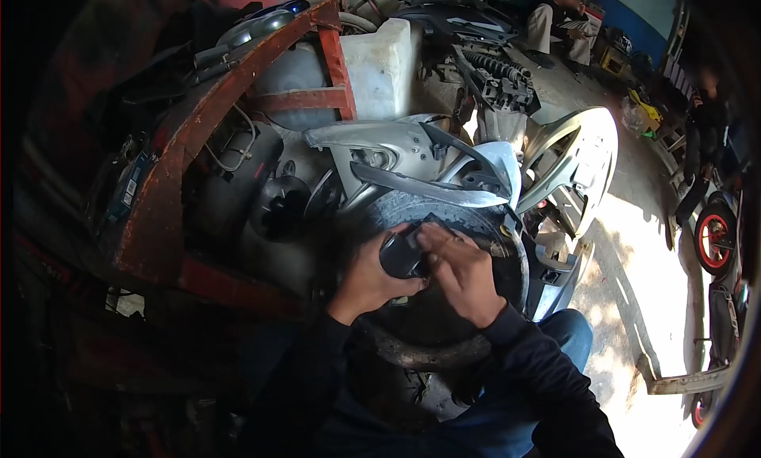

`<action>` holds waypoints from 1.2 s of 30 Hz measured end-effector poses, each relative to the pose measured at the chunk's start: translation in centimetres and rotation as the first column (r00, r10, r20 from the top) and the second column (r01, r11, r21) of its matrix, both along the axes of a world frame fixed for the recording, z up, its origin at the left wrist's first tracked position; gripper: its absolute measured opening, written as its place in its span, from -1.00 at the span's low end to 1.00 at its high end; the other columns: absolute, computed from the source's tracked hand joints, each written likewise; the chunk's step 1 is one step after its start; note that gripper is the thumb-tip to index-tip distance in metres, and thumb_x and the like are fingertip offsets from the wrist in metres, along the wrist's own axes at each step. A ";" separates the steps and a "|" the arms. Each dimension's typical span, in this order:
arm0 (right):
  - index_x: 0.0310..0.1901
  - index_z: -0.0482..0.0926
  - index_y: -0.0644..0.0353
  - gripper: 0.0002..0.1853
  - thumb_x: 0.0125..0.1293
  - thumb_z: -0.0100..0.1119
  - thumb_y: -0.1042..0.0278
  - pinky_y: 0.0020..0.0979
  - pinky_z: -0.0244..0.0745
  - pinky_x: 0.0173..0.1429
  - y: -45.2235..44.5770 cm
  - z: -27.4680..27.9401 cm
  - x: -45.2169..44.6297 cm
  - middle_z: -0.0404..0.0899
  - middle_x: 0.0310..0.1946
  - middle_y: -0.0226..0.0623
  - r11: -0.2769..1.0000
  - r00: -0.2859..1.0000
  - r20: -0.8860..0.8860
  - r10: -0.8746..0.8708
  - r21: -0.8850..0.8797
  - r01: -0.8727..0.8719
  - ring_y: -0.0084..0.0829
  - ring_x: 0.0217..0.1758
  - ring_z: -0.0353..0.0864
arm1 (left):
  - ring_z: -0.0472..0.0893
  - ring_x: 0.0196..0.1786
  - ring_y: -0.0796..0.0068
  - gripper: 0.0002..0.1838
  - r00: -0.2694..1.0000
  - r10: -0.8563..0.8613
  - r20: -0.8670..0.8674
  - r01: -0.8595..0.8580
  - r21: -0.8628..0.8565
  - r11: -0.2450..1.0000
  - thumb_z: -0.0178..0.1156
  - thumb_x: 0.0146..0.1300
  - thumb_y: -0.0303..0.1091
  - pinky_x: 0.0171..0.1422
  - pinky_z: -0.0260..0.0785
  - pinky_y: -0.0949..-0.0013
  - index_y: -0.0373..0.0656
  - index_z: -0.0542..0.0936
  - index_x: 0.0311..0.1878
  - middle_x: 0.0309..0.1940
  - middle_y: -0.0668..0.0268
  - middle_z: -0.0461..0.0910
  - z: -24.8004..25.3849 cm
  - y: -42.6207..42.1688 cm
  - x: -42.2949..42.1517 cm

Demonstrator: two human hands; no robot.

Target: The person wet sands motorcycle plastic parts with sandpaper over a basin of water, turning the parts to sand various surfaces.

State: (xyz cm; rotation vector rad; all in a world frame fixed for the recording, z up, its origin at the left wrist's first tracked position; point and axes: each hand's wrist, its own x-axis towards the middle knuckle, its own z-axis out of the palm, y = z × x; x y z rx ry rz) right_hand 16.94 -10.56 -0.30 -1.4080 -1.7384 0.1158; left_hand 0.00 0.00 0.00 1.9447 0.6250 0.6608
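Observation:
My left hand (371,277) is wrapped around a small dark, smooth part (402,256), its kind not clear, and tilts it over a round dark basin (507,277). Close against the part's right side is my right hand (462,269), fingers curled and pressed together. A dark scrap shows by its fingertips, too little of it to name. Both hands are above the middle of the basin. Across the basin's far rim lies a long grey plastic strip (428,190), just beyond the fingers.
Silver motorcycle fairing panels (380,153) and a pale curved panel (583,168) stand behind the basin. A rusty red metal frame (151,196) rises at left. Motorcycles with a red-rimmed wheel (715,238) stand at far right. A seated person (563,30) is in the background.

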 end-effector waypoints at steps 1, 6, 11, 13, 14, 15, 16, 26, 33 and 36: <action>0.16 0.65 0.21 -0.62 0.31 0.17 0.41 0.01 0.34 0.49 0.4 0.0 -0.2 0.61 0.27 -0.03 0.999 0.996 -0.081 -0.035 -0.022 0.033 -0.11 0.44 0.53 | 0.66 0.25 0.23 -0.12 0.999 0.024 -0.032 -0.023 0.044 0.999 0.62 -0.10 -0.21 0.39 0.43 0.22 -0.29 0.51 0.34 0.19 0.08 0.67 -0.1 -0.1 0.1; 0.10 0.66 0.28 -0.67 0.32 0.12 0.46 -0.05 0.43 0.41 -1.4 0.3 0.1 0.66 0.19 -0.03 0.999 0.999 -0.032 -0.043 0.011 0.043 -0.08 0.33 0.62 | 0.69 0.19 0.22 -0.11 0.998 0.018 0.062 -0.019 0.021 1.000 0.63 -0.15 -0.20 0.32 0.47 0.22 -0.28 0.53 0.32 0.13 0.04 0.68 -1.3 -0.9 0.1; 0.06 0.67 0.28 -0.69 0.31 0.15 0.49 -0.06 0.43 0.42 -1.4 1.5 -2.0 0.68 0.15 -0.03 0.998 1.000 0.022 -0.016 0.063 0.014 -0.09 0.31 0.63 | 0.69 0.19 0.22 -0.09 0.998 0.024 0.059 -0.025 0.013 1.000 0.65 -0.19 -0.21 0.32 0.47 0.23 -0.29 0.53 0.31 0.12 0.03 0.69 -1.5 -0.6 0.4; 0.06 0.67 0.27 -0.69 0.32 0.16 0.47 -0.06 0.42 0.43 -1.2 0.5 -1.6 0.66 0.17 -0.01 0.997 0.999 0.038 -0.034 0.072 0.031 -0.10 0.34 0.61 | 0.69 0.19 0.22 -0.09 1.000 0.026 0.013 -0.026 0.041 0.999 0.65 -0.19 -0.21 0.32 0.47 0.23 -0.28 0.53 0.31 0.12 0.03 0.68 -0.5 -0.9 0.2; 0.07 0.67 0.26 -0.69 0.32 0.17 0.45 -0.05 0.41 0.44 -0.8 -0.3 -0.5 0.66 0.18 -0.01 0.997 0.994 -0.068 -0.082 -0.011 0.082 -0.10 0.36 0.59 | 0.69 0.19 0.23 -0.08 0.999 0.037 -0.023 -0.036 0.057 0.998 0.65 -0.19 -0.20 0.32 0.47 0.24 -0.27 0.53 0.31 0.12 0.03 0.68 -0.2 -1.1 0.1; 0.07 0.68 0.25 -0.69 0.32 0.18 0.44 -0.05 0.40 0.45 -0.1 -0.5 0.6 0.65 0.20 -0.02 0.988 0.977 -0.167 -0.135 -0.103 0.119 -0.11 0.38 0.58 | 0.69 0.19 0.23 -0.08 0.999 0.040 -0.022 -0.038 0.055 0.998 0.65 -0.19 -0.20 0.32 0.47 0.24 -0.27 0.53 0.31 0.12 0.03 0.68 -0.4 -1.3 -0.1; 0.08 0.68 0.26 -0.69 0.35 0.16 0.42 -0.03 0.39 0.46 0.0 -0.6 0.8 0.64 0.21 0.00 0.986 0.946 -0.301 -0.123 -0.146 0.082 -0.10 0.40 0.56 | 0.69 0.18 0.23 -0.08 0.998 0.048 -0.028 -0.046 0.080 0.996 0.65 -0.20 -0.20 0.32 0.47 0.23 -0.26 0.53 0.32 0.12 0.03 0.69 -0.7 -1.5 -0.3; 0.04 0.67 0.36 -0.70 0.36 0.10 0.47 -0.07 0.43 0.40 -2.1 1.5 -2.1 0.68 0.10 0.07 0.996 0.996 -0.036 -0.085 0.036 0.086 -0.01 0.28 0.63 | 0.66 0.23 0.33 -0.11 0.999 0.003 0.049 -0.005 0.038 0.999 0.66 -0.18 -0.26 0.39 0.42 0.28 -0.26 0.54 0.31 0.14 0.10 0.69 -1.2 -1.0 -0.3; 0.04 0.67 0.35 -0.71 0.35 0.10 0.48 -0.06 0.45 0.38 -2.4 1.5 -2.1 0.66 0.14 0.08 0.997 0.996 -0.049 -0.069 0.019 0.070 -0.01 0.28 0.63 | 0.68 0.18 0.29 -0.10 1.000 0.016 0.006 -0.017 0.083 0.996 0.66 -0.21 -0.25 0.35 0.44 0.25 -0.22 0.55 0.31 0.11 0.12 0.69 -0.8 -1.3 -0.7; 0.07 0.67 0.29 -0.69 0.34 0.11 0.47 -0.03 0.42 0.40 -1.4 0.2 -0.6 0.65 0.18 0.03 0.993 0.979 -0.186 -0.087 -0.089 0.072 -0.05 0.32 0.61 | 0.69 0.16 0.30 -0.10 0.999 0.029 -0.038 -0.029 0.003 1.000 0.65 -0.22 -0.25 0.35 0.44 0.25 -0.23 0.55 0.31 0.09 0.13 0.70 -0.2 -1.6 -0.9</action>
